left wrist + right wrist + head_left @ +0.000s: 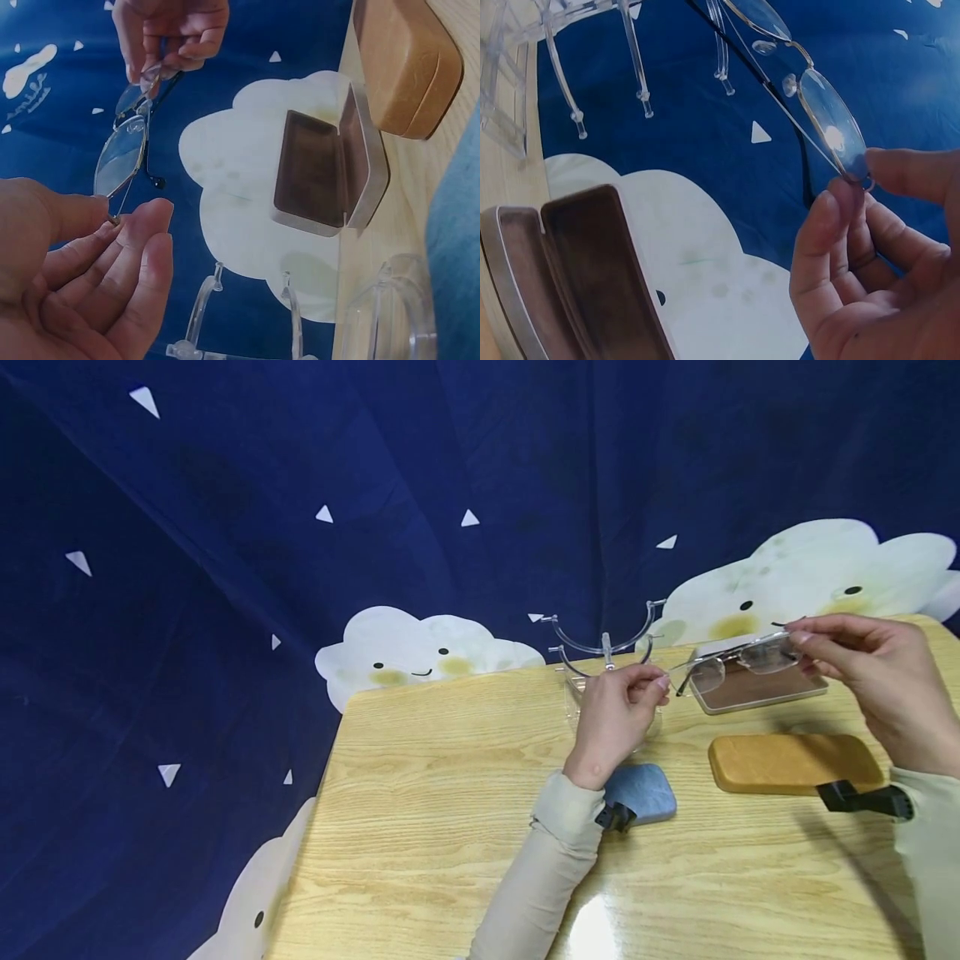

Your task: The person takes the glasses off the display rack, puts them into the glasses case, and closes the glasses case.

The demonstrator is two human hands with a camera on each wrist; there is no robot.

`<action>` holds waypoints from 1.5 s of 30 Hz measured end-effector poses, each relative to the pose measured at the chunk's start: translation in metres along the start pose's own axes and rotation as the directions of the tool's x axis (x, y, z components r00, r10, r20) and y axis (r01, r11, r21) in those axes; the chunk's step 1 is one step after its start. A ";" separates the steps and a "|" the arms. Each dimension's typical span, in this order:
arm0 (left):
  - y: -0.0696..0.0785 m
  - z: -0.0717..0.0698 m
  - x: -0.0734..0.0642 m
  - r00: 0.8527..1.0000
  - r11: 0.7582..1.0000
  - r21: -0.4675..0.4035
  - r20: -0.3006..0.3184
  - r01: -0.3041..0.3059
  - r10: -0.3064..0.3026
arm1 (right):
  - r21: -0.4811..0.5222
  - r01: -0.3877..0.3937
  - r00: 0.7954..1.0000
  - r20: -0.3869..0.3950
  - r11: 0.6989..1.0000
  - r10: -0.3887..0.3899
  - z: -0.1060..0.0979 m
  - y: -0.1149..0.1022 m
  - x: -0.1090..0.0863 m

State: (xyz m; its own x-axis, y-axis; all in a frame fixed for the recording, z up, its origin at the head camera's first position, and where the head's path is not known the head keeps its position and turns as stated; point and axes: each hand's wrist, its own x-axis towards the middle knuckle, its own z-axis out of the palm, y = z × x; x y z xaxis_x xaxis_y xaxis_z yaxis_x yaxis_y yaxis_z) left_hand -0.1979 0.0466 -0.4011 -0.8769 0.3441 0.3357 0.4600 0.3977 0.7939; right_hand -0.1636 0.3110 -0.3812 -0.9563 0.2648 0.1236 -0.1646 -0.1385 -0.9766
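Note:
A pair of thin metal-framed eyeglasses (pixel 768 656) is held up between both hands, above the far right of the table. My left hand (pixel 618 718) pinches one outer corner of the frame between thumb and index finger; its other fingers are loosely bent in the left wrist view. At the opposite corner, my right hand (pixel 877 677) pinches the frame with thumb and fingertips. Dark-tipped temples (pixel 156 182) lie behind the lenses. Below the glasses is an opened glasses case (pixel 600 262) with brown lining and a pale shell.
A clear display stand (pixel 603 647) with curved arms rises behind my left hand. The tan glasses case (pixel 795 762) lies closed near my right wrist, and a blue case (pixel 647 793) sits partly behind my left cuff. Beyond the wooden table (pixel 435 793) hangs a blue cloud-print curtain (pixel 420 485).

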 end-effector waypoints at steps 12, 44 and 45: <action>-0.005 0.010 0.000 1.000 0.999 0.019 -0.002 0.029 -0.029 | -0.235 -0.009 0.999 0.046 0.972 0.021 -0.012 0.003 0.004; -0.013 0.052 0.007 1.000 0.985 0.171 -0.009 0.028 -0.027 | -0.395 -0.140 0.982 0.061 0.908 0.179 -0.048 0.017 0.023; -0.013 0.053 0.007 1.000 0.985 0.171 -0.012 0.028 -0.026 | -0.400 -0.143 0.982 0.058 0.905 0.181 -0.049 0.018 0.024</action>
State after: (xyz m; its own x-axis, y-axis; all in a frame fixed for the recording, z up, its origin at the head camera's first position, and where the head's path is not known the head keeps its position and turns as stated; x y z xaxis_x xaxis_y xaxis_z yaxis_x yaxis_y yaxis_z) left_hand -0.2028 0.0889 -0.4357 -0.8901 0.3236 0.3210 0.4527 0.5464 0.7046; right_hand -0.1774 0.3614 -0.4045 -0.9828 0.1790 -0.0455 0.0847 0.2182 -0.9722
